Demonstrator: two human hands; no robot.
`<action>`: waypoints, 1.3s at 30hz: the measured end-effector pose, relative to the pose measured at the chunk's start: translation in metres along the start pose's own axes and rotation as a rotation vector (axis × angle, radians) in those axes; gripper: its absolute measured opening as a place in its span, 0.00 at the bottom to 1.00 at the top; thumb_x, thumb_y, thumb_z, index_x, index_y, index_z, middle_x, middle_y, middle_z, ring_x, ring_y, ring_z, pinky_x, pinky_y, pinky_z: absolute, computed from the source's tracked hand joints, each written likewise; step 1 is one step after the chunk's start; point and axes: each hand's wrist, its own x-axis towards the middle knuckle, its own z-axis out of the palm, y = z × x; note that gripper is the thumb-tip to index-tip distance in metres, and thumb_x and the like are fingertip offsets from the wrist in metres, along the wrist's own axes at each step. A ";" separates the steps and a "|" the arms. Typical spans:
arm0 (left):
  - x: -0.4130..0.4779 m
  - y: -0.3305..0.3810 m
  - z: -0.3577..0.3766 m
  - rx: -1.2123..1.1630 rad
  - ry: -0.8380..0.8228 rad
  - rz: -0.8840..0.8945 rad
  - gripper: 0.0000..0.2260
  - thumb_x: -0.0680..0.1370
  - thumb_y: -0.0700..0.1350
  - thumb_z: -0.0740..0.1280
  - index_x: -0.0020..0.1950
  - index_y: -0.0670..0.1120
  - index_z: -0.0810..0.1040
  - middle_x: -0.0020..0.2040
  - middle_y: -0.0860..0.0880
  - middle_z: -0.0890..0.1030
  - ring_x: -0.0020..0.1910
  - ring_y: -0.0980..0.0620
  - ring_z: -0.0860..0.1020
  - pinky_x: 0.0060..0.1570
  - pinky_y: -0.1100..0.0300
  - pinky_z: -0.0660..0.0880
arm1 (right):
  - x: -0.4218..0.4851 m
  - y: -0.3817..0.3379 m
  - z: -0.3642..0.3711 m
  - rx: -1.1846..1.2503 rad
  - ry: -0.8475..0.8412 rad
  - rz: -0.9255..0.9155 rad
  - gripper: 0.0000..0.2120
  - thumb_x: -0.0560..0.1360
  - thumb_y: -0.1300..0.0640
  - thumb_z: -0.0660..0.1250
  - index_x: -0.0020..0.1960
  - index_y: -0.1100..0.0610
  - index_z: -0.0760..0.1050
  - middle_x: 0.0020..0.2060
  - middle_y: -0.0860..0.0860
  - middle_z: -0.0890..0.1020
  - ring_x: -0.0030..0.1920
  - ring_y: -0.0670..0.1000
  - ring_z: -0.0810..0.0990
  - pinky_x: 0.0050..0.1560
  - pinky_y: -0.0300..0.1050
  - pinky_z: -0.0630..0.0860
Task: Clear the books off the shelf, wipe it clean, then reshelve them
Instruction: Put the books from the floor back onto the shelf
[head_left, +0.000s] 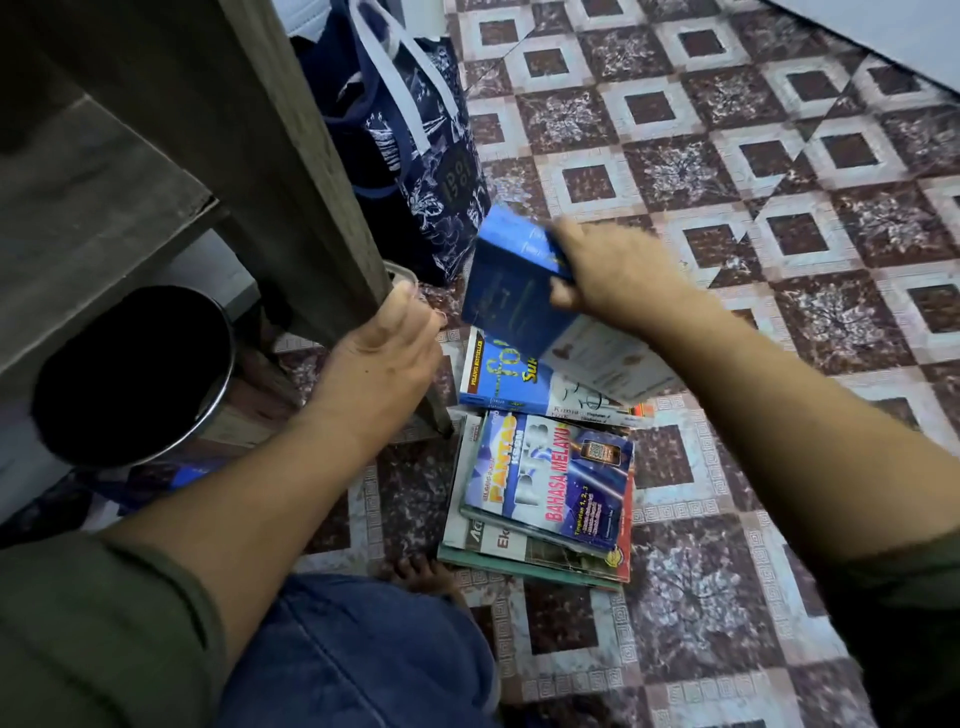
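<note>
— Denim-covered knee (363, 649) is seen nearest; what is held beyond it?
— A blue book (511, 280) is pinched at its right edge by the right hand (608, 275), its long axis tilted down toward the farther floor stack (519, 379), directly beneath.
— And the left hand (384, 353)?
— It is curled round the shelf upright (291, 182), just beside that stack; the right is judged nearer.
</note>
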 end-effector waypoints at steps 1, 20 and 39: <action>0.001 -0.001 -0.002 -0.002 -0.005 -0.004 0.20 0.71 0.31 0.48 0.42 0.42 0.79 0.44 0.47 0.78 0.53 0.41 0.66 0.73 0.46 0.42 | -0.001 -0.002 0.011 0.019 -0.055 0.004 0.26 0.73 0.49 0.67 0.67 0.56 0.64 0.56 0.60 0.78 0.53 0.62 0.78 0.44 0.53 0.73; 0.005 0.002 -0.065 -0.883 -0.115 -0.037 0.42 0.62 0.57 0.79 0.69 0.41 0.69 0.63 0.42 0.76 0.61 0.42 0.76 0.62 0.50 0.73 | -0.119 -0.063 -0.030 0.040 -0.286 0.020 0.19 0.69 0.40 0.70 0.55 0.47 0.70 0.52 0.52 0.81 0.54 0.58 0.80 0.43 0.46 0.69; -0.265 -0.189 -0.139 -0.304 -0.231 -0.919 0.15 0.71 0.55 0.72 0.54 0.51 0.77 0.41 0.39 0.80 0.40 0.34 0.79 0.35 0.53 0.66 | -0.022 -0.302 -0.159 0.095 0.605 -0.629 0.15 0.66 0.48 0.73 0.47 0.53 0.75 0.38 0.53 0.80 0.38 0.60 0.80 0.34 0.47 0.64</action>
